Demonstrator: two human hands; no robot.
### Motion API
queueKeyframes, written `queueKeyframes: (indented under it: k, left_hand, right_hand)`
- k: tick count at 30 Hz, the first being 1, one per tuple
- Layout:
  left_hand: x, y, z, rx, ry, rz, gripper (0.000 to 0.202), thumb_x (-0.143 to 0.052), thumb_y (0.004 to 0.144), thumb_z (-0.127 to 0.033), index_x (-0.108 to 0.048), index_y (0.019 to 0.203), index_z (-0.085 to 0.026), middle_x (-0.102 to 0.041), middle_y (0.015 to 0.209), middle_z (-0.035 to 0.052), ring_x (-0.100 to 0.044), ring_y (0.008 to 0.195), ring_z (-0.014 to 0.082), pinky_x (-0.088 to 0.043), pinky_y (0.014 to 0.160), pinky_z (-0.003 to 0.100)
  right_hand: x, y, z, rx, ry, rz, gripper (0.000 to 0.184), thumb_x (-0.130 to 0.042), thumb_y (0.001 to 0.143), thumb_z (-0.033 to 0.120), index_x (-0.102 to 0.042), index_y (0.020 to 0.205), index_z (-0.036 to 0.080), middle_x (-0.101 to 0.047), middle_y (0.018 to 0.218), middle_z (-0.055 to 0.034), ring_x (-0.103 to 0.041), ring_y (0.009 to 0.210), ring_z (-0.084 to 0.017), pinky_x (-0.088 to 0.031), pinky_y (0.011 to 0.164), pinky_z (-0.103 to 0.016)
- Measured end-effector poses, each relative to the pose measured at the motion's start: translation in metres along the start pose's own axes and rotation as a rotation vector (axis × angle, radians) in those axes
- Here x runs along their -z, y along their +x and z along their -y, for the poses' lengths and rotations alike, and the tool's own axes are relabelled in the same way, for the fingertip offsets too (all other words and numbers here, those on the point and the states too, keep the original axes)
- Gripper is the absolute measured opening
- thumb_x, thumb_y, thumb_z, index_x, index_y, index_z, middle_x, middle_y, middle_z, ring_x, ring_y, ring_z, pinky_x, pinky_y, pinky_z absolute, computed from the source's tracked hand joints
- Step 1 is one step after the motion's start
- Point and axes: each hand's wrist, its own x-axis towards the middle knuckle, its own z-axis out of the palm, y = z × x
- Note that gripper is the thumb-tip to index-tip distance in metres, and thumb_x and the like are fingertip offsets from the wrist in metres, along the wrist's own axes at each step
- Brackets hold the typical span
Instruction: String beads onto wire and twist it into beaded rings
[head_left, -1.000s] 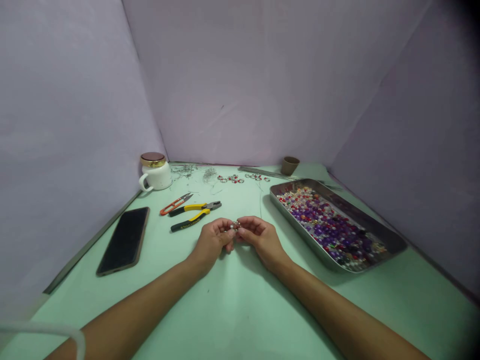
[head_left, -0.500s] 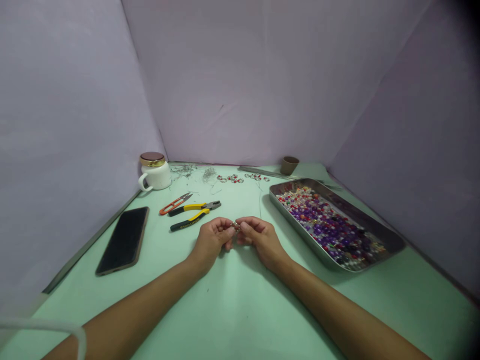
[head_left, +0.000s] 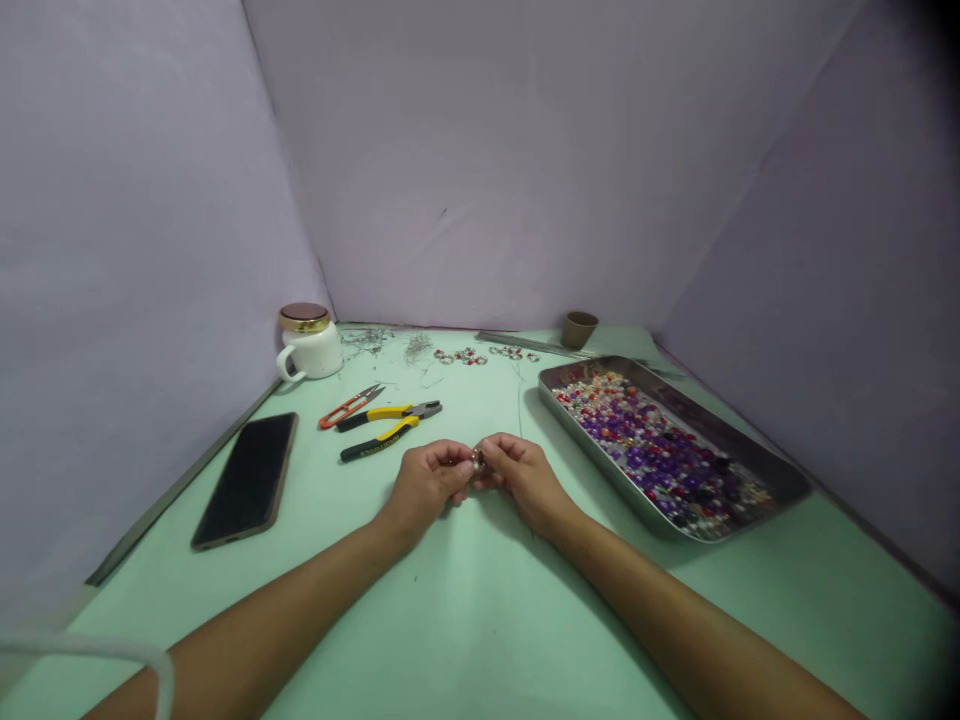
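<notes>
My left hand (head_left: 426,482) and my right hand (head_left: 525,478) meet at the middle of the green table, fingers curled. Between their fingertips they pinch a small beaded piece (head_left: 477,460) with pale and dark beads. A thin wire runs from the piece toward the back of the table. Yellow-handled pliers (head_left: 390,424) and orange thread snips (head_left: 349,406) lie just left of my left hand. A steel tray (head_left: 757,452) full of purple, red and white beads sits to the right of my right hand.
A black phone (head_left: 246,479) lies face up at the left. A white lidded mug (head_left: 309,343), loose wire bits, several finished bead rings (head_left: 465,356) and a small brown cup (head_left: 579,329) stand along the back. Purple walls close in three sides.
Both hands have stayed in place, with the fingers shifting slightly and pressing closer round the beaded piece. Nothing else has moved.
</notes>
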Motion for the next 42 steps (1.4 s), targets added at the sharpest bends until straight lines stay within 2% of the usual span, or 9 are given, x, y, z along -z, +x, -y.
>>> queueKeyframes:
  k: [12, 18, 25, 29, 32, 38, 42]
  left_hand:
    - [0.0025, 0.0006, 0.0051, -0.035, 0.071, 0.022, 0.018, -0.054, 0.074, -0.03, -0.057, 0.069, -0.014, -0.047, 0.042, -0.0031, -0.037, 0.04, 0.0071, -0.025, 0.043, 0.021]
    - [0.002, 0.0002, 0.0031, -0.021, 0.05, 0.013, 0.016, -0.055, 0.073, -0.028, -0.055, 0.067, -0.014, -0.047, 0.041, -0.0039, -0.037, 0.04, 0.0065, -0.025, 0.042, 0.021]
    - [0.0029, 0.0019, 0.0045, 0.004, -0.024, 0.03, 0.023, -0.054, 0.075, -0.033, -0.052, 0.062, -0.014, -0.046, 0.04, -0.004, -0.038, 0.039, 0.0068, -0.025, 0.042, 0.021]
    - [0.0031, 0.0032, 0.006, -0.011, -0.081, 0.022, 0.022, -0.054, 0.075, -0.033, -0.053, 0.064, -0.014, -0.045, 0.039, -0.0046, -0.04, 0.041, 0.007, -0.029, 0.046, 0.021]
    - [0.0033, 0.0036, 0.0072, -0.007, -0.092, 0.02, 0.02, -0.055, 0.074, -0.032, -0.055, 0.067, -0.013, -0.046, 0.04, -0.0043, -0.04, 0.04, 0.0072, -0.028, 0.044, 0.021]
    - [0.0034, 0.0035, 0.0075, -0.027, -0.02, 0.034, 0.017, -0.057, 0.071, -0.029, -0.056, 0.075, -0.013, -0.048, 0.044, -0.0041, -0.038, 0.041, 0.0061, -0.025, 0.042, 0.019]
    - [0.0008, 0.0018, 0.0051, -0.013, 0.058, -0.022, 0.016, -0.057, 0.07, -0.029, -0.055, 0.074, -0.014, -0.045, 0.041, -0.0056, -0.035, 0.039, 0.0062, -0.024, 0.04, 0.019]
  right_hand:
    - [-0.0002, 0.0005, -0.0016, 0.011, -0.02, -0.003, 0.025, -0.066, 0.066, 0.038, -0.059, 0.061, 0.015, -0.056, 0.057, 0.0013, -0.051, 0.052, -0.01, -0.046, 0.054, -0.025]
    - [-0.001, -0.0001, -0.0016, 0.03, -0.026, -0.001, 0.024, -0.065, 0.067, 0.037, -0.059, 0.062, 0.014, -0.057, 0.058, 0.0012, -0.052, 0.053, -0.01, -0.047, 0.054, -0.025]
    - [-0.0013, -0.0028, -0.0005, 0.073, -0.093, -0.017, 0.023, -0.063, 0.069, 0.037, -0.06, 0.065, 0.014, -0.058, 0.058, 0.0006, -0.052, 0.052, -0.01, -0.046, 0.052, -0.023]
    - [0.0001, -0.0037, -0.0004, 0.06, -0.041, 0.033, 0.026, -0.061, 0.071, 0.04, -0.062, 0.073, 0.015, -0.061, 0.066, -0.0023, -0.056, 0.06, -0.013, -0.048, 0.055, -0.025]
    - [0.0002, -0.0038, -0.0006, 0.067, -0.059, 0.036, 0.023, -0.063, 0.07, 0.038, -0.061, 0.071, 0.015, -0.06, 0.064, -0.0016, -0.056, 0.059, -0.012, -0.047, 0.054, -0.024]
    - [-0.0004, -0.0025, -0.0015, 0.082, -0.078, 0.035, 0.022, -0.061, 0.071, 0.037, -0.059, 0.071, 0.015, -0.058, 0.064, -0.0005, -0.054, 0.056, -0.011, -0.047, 0.053, -0.024]
    - [0.0012, -0.0013, -0.0031, 0.111, -0.11, -0.002, 0.022, -0.062, 0.07, 0.035, -0.059, 0.08, 0.015, -0.058, 0.067, -0.0007, -0.054, 0.056, -0.011, -0.048, 0.053, -0.025]
